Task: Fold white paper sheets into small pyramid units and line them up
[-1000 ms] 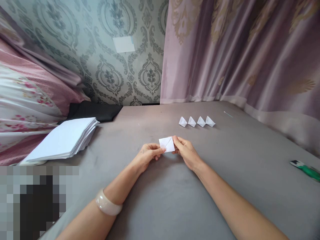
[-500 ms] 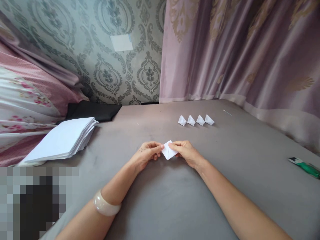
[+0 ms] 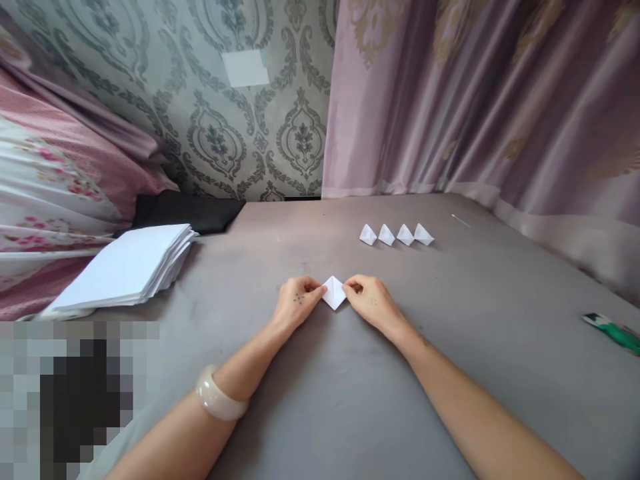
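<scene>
Between my hands is a small folded paper diamond [image 3: 333,293], white with a crease down its middle. My left hand [image 3: 299,299] pinches its left corner between thumb and fingers. The right corner is gripped the same way by my right hand [image 3: 371,297]. Both backs of the hands face up, and the fingertips under the paper are hidden. Farther off to the right, several folded paper boats [image 3: 386,235] stand in a row on the grey cloth surface [image 3: 320,400].
A thick stack of white paper [image 3: 125,263] lies at the left, by a black folded item [image 3: 187,212]. A green-handled cutter [image 3: 613,332] rests at the right edge. A thin white stick [image 3: 461,220] lies near the curtain [image 3: 400,120].
My right hand has shifted from across the front of the paper to its right corner, uncovering more of the diamond. The whole view has tilted slightly downward.
</scene>
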### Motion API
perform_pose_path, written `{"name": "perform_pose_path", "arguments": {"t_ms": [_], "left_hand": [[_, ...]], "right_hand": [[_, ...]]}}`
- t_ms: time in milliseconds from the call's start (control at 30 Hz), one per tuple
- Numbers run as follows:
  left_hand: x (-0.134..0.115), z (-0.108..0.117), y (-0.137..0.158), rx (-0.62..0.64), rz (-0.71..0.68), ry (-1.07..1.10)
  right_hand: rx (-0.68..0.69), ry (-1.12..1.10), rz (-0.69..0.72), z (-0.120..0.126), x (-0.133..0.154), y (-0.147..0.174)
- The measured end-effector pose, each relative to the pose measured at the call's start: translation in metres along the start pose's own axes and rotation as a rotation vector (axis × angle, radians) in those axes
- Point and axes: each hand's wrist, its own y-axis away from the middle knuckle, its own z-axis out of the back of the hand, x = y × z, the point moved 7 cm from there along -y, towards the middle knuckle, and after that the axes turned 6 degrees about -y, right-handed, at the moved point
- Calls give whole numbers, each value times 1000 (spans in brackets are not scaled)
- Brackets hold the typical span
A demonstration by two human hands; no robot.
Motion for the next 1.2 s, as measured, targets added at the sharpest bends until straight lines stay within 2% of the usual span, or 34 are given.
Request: {"name": "perform_pose_path", "arguments": {"t_ms": [167, 267, 333, 567, 767, 1000, 1200], "left_hand": [[-13, 0, -1, -95, -254, -217], [-19, -6, 4, -20, -418, -294], [-20, -6, 7, 34, -464, -307], [-16, 1, 7, 103, -509, -209], [-16, -2, 9, 116, -558, -264], [-16, 1, 7, 111, -505, -241], [-17, 5, 4, 88, -437, -208]], "right_hand": [[-34, 143, 198, -5, 11, 2], [75, 158, 314, -10, 17, 7], [146, 185, 364, -10, 21, 11], [246, 270, 374, 0, 29, 19], [280, 341, 372, 0, 32, 20], [254, 360, 372, 0, 32, 20], [213, 309, 280, 2, 25, 15]]}}
